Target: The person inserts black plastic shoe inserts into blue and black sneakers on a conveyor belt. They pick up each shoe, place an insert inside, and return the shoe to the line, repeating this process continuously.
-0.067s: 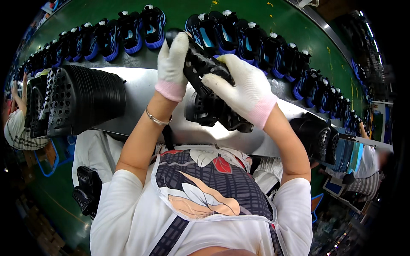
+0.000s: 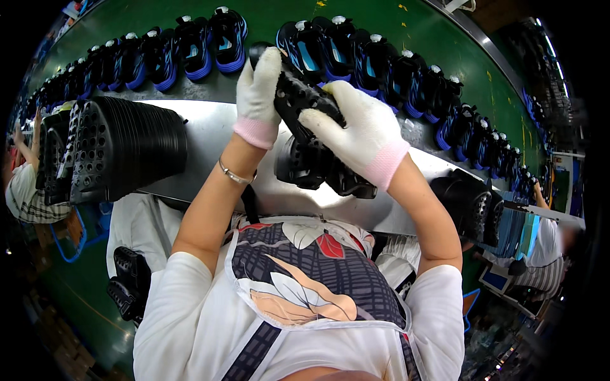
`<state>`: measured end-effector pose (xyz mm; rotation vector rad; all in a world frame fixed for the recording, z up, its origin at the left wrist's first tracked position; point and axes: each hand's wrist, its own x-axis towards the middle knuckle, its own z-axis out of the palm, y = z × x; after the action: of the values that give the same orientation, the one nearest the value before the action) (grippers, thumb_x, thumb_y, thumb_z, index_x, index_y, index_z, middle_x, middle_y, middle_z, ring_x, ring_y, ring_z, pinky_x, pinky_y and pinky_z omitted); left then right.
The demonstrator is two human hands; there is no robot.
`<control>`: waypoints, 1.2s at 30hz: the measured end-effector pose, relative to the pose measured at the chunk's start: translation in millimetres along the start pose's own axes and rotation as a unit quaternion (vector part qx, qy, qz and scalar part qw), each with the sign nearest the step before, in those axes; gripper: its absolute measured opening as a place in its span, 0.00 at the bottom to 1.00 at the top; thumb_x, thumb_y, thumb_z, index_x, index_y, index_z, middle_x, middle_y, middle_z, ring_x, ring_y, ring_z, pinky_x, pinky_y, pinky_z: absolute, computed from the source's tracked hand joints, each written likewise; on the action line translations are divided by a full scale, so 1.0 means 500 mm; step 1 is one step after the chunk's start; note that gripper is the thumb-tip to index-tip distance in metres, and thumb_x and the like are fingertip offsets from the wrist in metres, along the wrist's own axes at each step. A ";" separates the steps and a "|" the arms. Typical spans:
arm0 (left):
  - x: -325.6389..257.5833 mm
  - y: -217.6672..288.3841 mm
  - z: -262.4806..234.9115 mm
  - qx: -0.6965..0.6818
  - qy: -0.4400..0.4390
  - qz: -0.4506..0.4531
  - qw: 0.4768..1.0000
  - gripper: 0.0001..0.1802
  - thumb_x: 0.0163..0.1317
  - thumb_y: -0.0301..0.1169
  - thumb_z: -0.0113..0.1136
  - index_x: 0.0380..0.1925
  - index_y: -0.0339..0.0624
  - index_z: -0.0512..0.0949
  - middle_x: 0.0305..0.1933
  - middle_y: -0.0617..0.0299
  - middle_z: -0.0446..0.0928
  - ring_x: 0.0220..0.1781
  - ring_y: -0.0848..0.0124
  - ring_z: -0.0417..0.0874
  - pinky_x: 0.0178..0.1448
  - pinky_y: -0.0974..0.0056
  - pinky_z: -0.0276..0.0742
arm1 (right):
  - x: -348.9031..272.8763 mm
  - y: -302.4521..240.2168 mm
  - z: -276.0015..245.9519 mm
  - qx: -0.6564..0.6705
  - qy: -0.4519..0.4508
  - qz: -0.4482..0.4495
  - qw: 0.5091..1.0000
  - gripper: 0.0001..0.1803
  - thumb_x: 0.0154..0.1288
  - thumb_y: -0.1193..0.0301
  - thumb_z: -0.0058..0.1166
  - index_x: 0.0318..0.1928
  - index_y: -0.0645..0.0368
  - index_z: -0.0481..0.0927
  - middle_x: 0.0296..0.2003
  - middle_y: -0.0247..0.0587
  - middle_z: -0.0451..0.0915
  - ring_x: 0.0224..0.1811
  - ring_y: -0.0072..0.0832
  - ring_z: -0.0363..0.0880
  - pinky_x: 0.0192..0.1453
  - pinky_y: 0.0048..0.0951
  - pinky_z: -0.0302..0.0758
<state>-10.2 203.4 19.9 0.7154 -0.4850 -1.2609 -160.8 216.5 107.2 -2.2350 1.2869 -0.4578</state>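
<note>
Your left hand (image 2: 257, 95) and right hand (image 2: 356, 130) both grip the black sole (image 2: 298, 95) at 12 o'clock, above the bench (image 2: 210, 136). If one glove slips, I think it falls onto the soles (image 2: 318, 168) below.

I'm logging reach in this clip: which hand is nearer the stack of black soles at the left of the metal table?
Left. The left hand grips the held sole on the stack of black soles' side; the right hand grips it farther right.
</note>
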 end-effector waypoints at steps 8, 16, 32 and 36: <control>0.055 -0.075 -0.079 0.044 -0.101 -0.165 0.980 0.25 0.68 0.47 0.55 0.52 0.36 0.75 0.48 0.58 0.77 0.48 0.71 0.81 0.46 0.65 0.81 | 0.070 0.072 0.002 -0.265 -0.024 0.005 0.964 0.19 0.62 0.54 0.55 0.31 0.58 0.74 0.23 0.49 0.80 0.28 0.47 0.81 0.32 0.43 0.77; 0.065 -0.123 -0.087 0.609 -0.223 0.137 0.749 0.24 0.58 0.39 0.58 0.54 0.43 0.72 0.59 0.54 0.71 0.55 0.51 0.76 0.57 0.54 0.76 | 0.227 0.111 -0.053 -0.329 -0.211 0.085 0.916 0.22 0.61 0.55 0.46 0.39 0.60 0.83 0.36 0.53 0.84 0.42 0.47 0.83 0.50 0.42 0.78; 0.152 -0.114 -0.051 0.689 -0.194 -0.099 0.691 0.20 0.53 0.42 0.61 0.44 0.46 0.80 0.44 0.49 0.82 0.47 0.49 0.81 0.52 0.52 0.78 | 0.343 0.165 0.156 -0.344 -0.171 0.169 0.908 0.15 0.66 0.65 0.48 0.42 0.62 0.83 0.41 0.54 0.84 0.46 0.47 0.84 0.51 0.42 0.79; 0.167 -0.102 -0.038 0.734 -0.252 -0.131 0.617 0.19 0.54 0.39 0.61 0.46 0.47 0.81 0.46 0.53 0.82 0.48 0.55 0.83 0.53 0.54 0.80 | 0.364 0.149 0.142 -0.317 -0.271 0.156 0.895 0.16 0.66 0.62 0.51 0.43 0.60 0.84 0.41 0.55 0.83 0.45 0.47 0.83 0.51 0.40 0.79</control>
<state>-10.8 119.8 -34.2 1.8414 -2.0769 -1.1010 -85.8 46.0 11.8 -2.3069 1.5646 0.7666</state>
